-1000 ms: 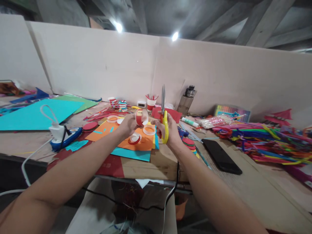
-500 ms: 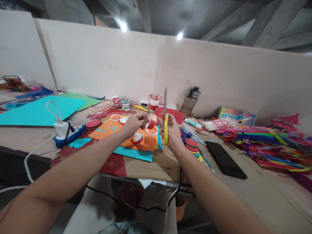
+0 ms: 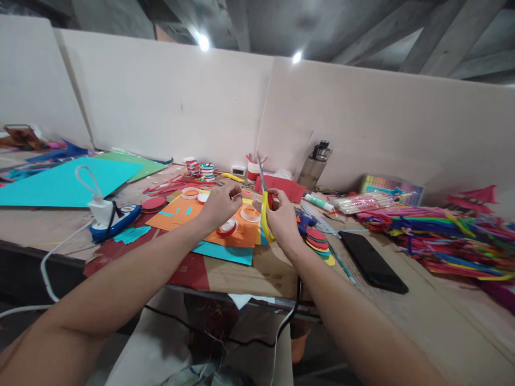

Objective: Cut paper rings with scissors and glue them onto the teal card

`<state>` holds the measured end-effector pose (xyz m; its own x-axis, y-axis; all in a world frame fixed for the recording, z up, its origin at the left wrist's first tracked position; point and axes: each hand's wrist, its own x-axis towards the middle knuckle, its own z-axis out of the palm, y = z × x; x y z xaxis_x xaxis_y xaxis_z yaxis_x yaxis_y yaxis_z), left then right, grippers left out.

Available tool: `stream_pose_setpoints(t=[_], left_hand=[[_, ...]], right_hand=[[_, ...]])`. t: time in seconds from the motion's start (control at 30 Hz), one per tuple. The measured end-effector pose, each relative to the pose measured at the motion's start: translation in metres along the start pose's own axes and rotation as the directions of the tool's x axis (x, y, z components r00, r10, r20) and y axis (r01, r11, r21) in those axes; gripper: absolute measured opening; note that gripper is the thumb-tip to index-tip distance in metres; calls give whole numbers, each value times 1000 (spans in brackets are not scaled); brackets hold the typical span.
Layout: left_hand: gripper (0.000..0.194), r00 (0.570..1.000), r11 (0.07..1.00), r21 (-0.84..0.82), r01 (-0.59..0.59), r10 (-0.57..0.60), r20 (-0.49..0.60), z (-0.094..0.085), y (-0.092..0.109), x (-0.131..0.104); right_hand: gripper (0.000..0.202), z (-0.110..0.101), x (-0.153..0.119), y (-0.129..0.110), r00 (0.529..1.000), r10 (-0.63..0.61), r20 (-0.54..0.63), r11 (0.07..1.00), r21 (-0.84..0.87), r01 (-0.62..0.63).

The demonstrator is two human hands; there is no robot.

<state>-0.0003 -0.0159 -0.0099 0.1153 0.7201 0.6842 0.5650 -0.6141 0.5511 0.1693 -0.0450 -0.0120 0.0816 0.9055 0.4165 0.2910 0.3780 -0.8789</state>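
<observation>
My right hand (image 3: 284, 217) grips scissors by their yellow handles (image 3: 266, 217), with the metal blades pointing up and tilted slightly left. My left hand (image 3: 222, 203) is closed with thumb and fingertips together, a little left of the scissors; what it holds, if anything, is too small or hidden to make out. Below the hands, an orange sheet (image 3: 193, 221) lies over a blue sheet (image 3: 225, 253). A red and white paper ring (image 3: 227, 229) and a white ring (image 3: 250, 215) rest on the orange sheet, with small blue strips (image 3: 189, 210) to the left.
A black phone (image 3: 372, 261) and stacked coloured discs (image 3: 317, 244) lie to the right. Pipe cleaners (image 3: 442, 236) pile up at far right. A bottle (image 3: 314, 166) and a cup (image 3: 253, 170) stand near the white partition. A blue power strip (image 3: 116, 222) sits at left.
The red and white ring that showed at my left fingertips is no longer visible there. The scissors have tilted left, and my right hand has turned and shifted slightly left.
</observation>
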Motion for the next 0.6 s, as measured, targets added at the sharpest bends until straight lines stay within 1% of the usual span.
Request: stream_pose_setpoints(t=[0.07, 0.1, 0.13, 0.17, 0.2, 0.27, 0.3, 0.33, 0.4, 0.43, 0.5, 0.53, 0.6], left_hand=[[5, 999, 999, -43, 21, -20, 27, 0, 4, 0], [9, 998, 994, -103, 46, -41, 52, 0, 5, 0], [15, 994, 977, -193, 87, -71, 85, 0, 6, -1], [22, 986, 941, -306, 146, -111, 128, 0, 6, -1], [29, 972, 878, -429, 214, -151, 178, 1, 5, -1], [38, 939, 692, -637, 338, -202, 279, 4, 1, -2], [38, 929, 607, -705, 367, -201, 311, 6, -1, -3], [36, 923, 542, -749, 381, -179, 340, 8, -4, -4], [27, 909, 460, -790, 406, -120, 398, 14, -6, -6], [25, 904, 442, -796, 413, -90, 419, 17, -6, -7], [27, 903, 449, -797, 404, -58, 425, 22, -5, -8], [28, 909, 472, -790, 391, -65, 411, 24, -3, -8], [29, 922, 523, -765, 375, -126, 365, 25, 2, -7]], right_hand=[[44, 0, 0, 2, 999, 27, -23, 1000, -5, -27], [42, 0, 1, 2, 999, 35, -25, 999, -6, -35], [42, 0, 1, 3, 999, 41, -27, 999, -6, -41], [42, 0, 2, 3, 998, 50, -31, 999, -2, -51], [43, -1, 2, 3, 997, 67, -35, 998, 4, -67], [47, -2, 3, 3, 993, 109, -37, 994, 27, -108], [47, -2, 3, 3, 992, 123, -35, 992, 39, -122], [48, -3, 4, 3, 991, 130, -31, 991, 48, -129], [48, -3, 4, 4, 993, 117, -28, 992, 60, -115], [48, -2, 4, 5, 994, 105, -30, 992, 66, -103], [48, -1, 4, 5, 995, 91, -35, 993, 78, -88], [47, -1, 3, 5, 996, 85, -34, 993, 82, -82], [47, 1, 2, 4, 998, 57, -21, 995, 88, -55]])
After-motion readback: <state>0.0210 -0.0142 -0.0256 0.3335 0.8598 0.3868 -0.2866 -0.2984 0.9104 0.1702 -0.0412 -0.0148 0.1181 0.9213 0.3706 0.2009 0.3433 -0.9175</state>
